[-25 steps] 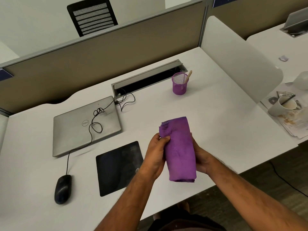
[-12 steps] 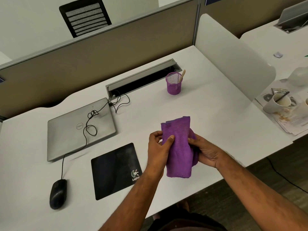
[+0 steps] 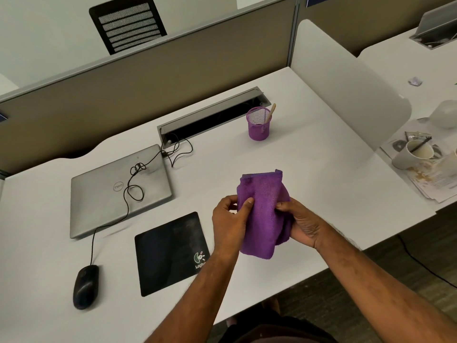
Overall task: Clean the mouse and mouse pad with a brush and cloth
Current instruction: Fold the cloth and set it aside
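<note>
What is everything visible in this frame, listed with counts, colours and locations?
cloth: 1, purple, folded, held above the desk's front
mouse pad: 1, black, front of desk, left of the hands
mouse: 1, black, corded, left of the pad
laptop: 1, silver, closed, behind the pad
pen cup: 1, purple mesh, by the cable slot, wooden handle inside
desk: 1, white
mug: 1, white, on stained papers, neighbouring desk
chair: 1, black, beyond the partition
left hand: grips the cloth
right hand: grips the cloth
</note>
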Action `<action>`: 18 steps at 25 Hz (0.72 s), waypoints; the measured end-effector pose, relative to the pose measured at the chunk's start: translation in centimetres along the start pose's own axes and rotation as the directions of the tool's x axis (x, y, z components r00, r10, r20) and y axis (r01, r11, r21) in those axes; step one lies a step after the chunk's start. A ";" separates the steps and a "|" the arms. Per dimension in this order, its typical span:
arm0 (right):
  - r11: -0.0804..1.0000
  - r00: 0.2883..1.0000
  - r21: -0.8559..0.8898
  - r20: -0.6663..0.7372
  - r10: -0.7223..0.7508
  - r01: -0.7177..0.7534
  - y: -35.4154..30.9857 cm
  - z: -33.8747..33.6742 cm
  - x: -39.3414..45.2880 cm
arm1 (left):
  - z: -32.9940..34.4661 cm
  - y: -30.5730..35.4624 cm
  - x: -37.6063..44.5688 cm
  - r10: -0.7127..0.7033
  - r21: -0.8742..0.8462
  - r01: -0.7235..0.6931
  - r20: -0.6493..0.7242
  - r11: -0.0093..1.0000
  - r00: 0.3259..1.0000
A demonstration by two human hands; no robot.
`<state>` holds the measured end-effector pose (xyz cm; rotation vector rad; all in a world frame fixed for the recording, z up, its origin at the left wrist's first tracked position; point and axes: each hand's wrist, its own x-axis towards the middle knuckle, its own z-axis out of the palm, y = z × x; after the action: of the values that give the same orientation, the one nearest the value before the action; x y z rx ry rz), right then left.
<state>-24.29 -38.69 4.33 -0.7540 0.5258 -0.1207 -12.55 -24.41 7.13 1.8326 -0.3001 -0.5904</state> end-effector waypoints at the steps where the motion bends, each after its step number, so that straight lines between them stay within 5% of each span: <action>1: 1.000 1.000 0.012 -0.005 -0.010 0.010 0.0 0.0 0.0 | -0.1 0.2 -0.1 0.048 0.022 -0.048 0.002 0.999 0.999; 7: 0.993 0.992 0.100 -0.115 -0.057 0.068 0.8 -0.5 0.6 | -0.9 2.4 0.1 0.229 0.098 -0.237 0.085 0.967 0.970; 12: 0.997 0.995 0.071 -0.095 -0.036 0.043 1.7 -0.1 0.8 | -0.9 3.9 0.1 0.211 0.069 -0.226 0.175 0.972 0.962; 18: 0.996 0.998 0.093 -0.064 0.003 0.003 1.4 0.8 0.8 | -0.8 4.1 0.0 0.147 0.028 -0.152 0.132 0.988 0.980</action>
<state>-23.26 -37.39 3.54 -0.6607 0.5769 -0.1691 -11.79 -25.15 11.20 1.7925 -0.5345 -0.6032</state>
